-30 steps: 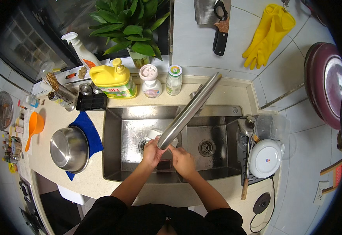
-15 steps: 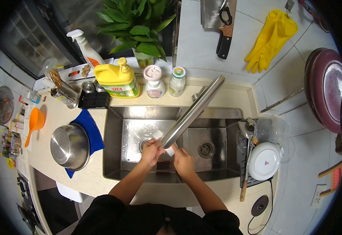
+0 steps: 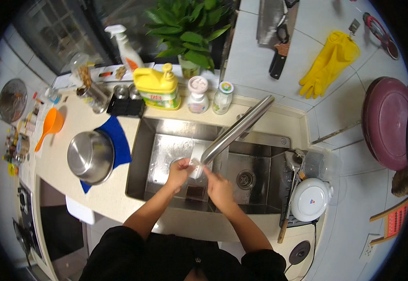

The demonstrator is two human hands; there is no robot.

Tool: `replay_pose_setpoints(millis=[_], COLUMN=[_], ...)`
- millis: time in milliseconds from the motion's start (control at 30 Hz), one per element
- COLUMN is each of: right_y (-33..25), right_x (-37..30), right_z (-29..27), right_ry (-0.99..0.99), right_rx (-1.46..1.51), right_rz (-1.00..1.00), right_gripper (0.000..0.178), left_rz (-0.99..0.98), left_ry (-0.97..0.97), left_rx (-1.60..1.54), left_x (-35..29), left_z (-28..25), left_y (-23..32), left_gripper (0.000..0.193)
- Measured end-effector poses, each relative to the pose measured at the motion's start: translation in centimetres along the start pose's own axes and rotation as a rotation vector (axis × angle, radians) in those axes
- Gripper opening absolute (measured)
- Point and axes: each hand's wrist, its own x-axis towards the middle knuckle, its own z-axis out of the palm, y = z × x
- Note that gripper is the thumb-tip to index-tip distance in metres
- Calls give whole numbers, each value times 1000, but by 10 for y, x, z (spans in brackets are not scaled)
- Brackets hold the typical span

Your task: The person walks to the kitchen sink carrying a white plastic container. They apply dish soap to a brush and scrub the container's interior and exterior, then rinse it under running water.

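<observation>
Both my hands work over the left basin of the steel sink [image 3: 134,180], just under the end of the faucet [image 3: 239,126]. My left hand [image 3: 179,173] is closed, pinching a white object [image 3: 197,153] whose kind I cannot make out. Its upper part shows beyond the fingers and a lower part between the hands. My right hand [image 3: 219,187] has its fingers curled, with the forefinger and thumb at the object's right edge. The left fingers and the faucet tip partly cover the object. Water wets the basin floor around it.
A steel pot [image 3: 91,157] rests on a blue cloth [image 3: 120,143] at the left. A yellow jug [image 3: 157,89], a pump bottle [image 3: 198,95] and a glass jar [image 3: 222,98] line the back ledge. On the right, a white bowl [image 3: 310,200] stands on a rack [image 3: 286,206].
The view has shifted and turned slightly. My hands have drawn up close to the faucet's end, and the white object between them has turned more upright.
</observation>
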Motion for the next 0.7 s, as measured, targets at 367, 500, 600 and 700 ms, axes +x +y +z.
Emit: replay_pose_setpoints(millis=[367,500,600,700], right_y=[5,24,17,25], right_x=[18,26,20,27], right_z=[-7,6,1,0], right_ry=[-125,-35,-160,-159], right_rx=[-70,73,16,-2], right_rz=[-120,-125,-173,-153], right_gripper=[44,40,38,35], left_rz=[-19,-39,-78,-118], left_ry=[92,100,111,149], left_rx=[-45,-61,-128,-279], left_x=[-8,-7,4,9], left_z=[-9,-6,-12,-15], left_y=[2,6,-2,-7], left_gripper=[19,20,19,18])
